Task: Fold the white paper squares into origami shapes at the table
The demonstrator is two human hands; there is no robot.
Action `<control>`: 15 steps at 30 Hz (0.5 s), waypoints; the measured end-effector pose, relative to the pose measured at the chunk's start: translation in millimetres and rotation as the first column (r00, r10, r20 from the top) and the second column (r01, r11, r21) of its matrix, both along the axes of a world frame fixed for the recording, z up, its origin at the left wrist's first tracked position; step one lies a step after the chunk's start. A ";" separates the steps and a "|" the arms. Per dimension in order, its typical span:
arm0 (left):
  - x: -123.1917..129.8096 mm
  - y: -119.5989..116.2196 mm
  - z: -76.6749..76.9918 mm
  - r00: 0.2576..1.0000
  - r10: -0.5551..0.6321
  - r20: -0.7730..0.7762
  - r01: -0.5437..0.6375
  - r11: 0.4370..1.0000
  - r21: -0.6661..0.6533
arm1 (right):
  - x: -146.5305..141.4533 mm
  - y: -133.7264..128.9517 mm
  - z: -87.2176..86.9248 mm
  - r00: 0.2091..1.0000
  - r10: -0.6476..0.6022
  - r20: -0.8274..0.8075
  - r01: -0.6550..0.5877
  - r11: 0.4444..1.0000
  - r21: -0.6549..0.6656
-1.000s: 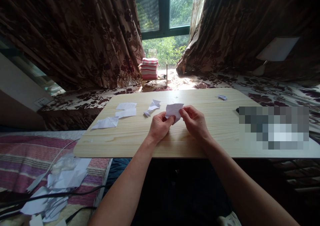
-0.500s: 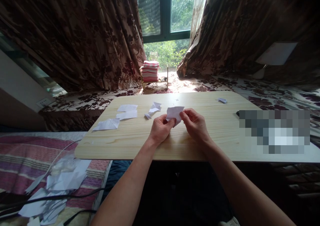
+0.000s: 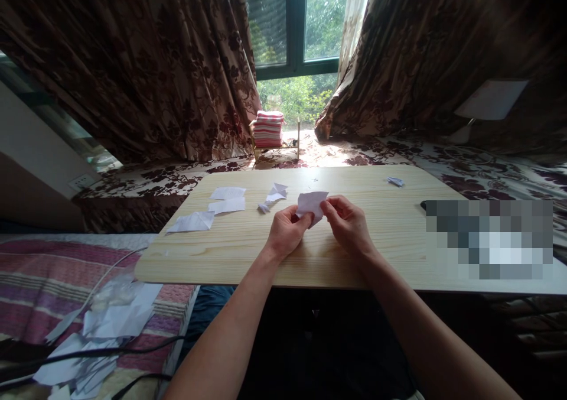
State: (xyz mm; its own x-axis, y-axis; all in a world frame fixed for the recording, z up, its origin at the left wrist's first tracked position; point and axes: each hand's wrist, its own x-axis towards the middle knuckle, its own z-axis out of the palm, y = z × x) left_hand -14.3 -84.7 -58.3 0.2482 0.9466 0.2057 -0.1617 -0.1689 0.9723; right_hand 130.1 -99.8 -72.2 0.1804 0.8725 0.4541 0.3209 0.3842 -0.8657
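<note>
A small white sheet of paper (image 3: 312,204) is held up over the middle of the wooden table (image 3: 248,258). My left hand (image 3: 287,230) pinches its lower left part, thumb on top. The fingers of my right hand (image 3: 348,220) are closed on its right edge. Left of my hands lie a folded white paper (image 3: 277,191) and a small twisted piece (image 3: 264,208). Farther left are flat paper pieces (image 3: 227,204) and a creased one (image 3: 192,222). Another small folded paper (image 3: 396,181) rests at the table's far right.
Striped folded cloths (image 3: 269,129) are stacked on a small stand by the window. A lamp (image 3: 491,100) stands at the back right. A blurred-out object (image 3: 491,240) lies on the table's right. Loose papers (image 3: 117,320) and cables are on the bed at the left.
The whole view has shifted slightly, so things appear a little lower and to the right. Both hands keep hold of the paper, with hardly any visible movement.
</note>
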 end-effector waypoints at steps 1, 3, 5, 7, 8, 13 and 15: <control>0.0 0.1 -0.2 1.000 0.002 -0.001 -0.002 1.000 0.000 | 0.1 0.3 -0.2 1.000 -0.001 0.000 0.001 1.000 -0.003; -0.1 0.5 -0.9 1.000 0.005 -0.004 -0.005 1.000 0.001 | 0.3 0.6 -0.6 1.000 -0.004 0.000 0.004 1.000 -0.009; -0.3 1.0 -1.8 1.000 0.006 -0.007 -0.006 1.000 0.005 | 0.4 0.8 -0.9 1.000 -0.006 -0.001 0.006 1.000 -0.015; -0.4 1.4 -2.6 1.000 0.005 -0.009 -0.005 1.000 0.008 | 0.5 0.9 -1.4 1.000 -0.003 -0.003 0.003 1.000 -0.020; -0.4 1.5 -2.9 1.000 0.004 -0.008 -0.004 1.000 0.009 | 0.7 1.0 -1.6 1.000 -0.002 -0.004 0.001 1.000 -0.022; 0.0 1.7 -4.0 1.000 -0.007 -0.002 0.007 1.000 0.008 | 1.4 1.8 -3.0 1.000 0.011 -0.011 -0.011 1.000 -0.025; -0.1 1.9 -4.7 1.000 -0.008 -0.004 0.008 1.000 0.008 | 1.7 2.2 -3.5 1.000 0.013 -0.013 -0.014 1.000 -0.027</control>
State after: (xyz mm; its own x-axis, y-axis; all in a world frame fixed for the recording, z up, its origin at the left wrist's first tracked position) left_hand -14.4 -82.7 -63.1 0.2564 0.9430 0.2122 -0.1596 -0.1752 0.9715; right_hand 131.8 -97.7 -75.7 0.1741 0.8867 0.4283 0.3051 0.3650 -0.8796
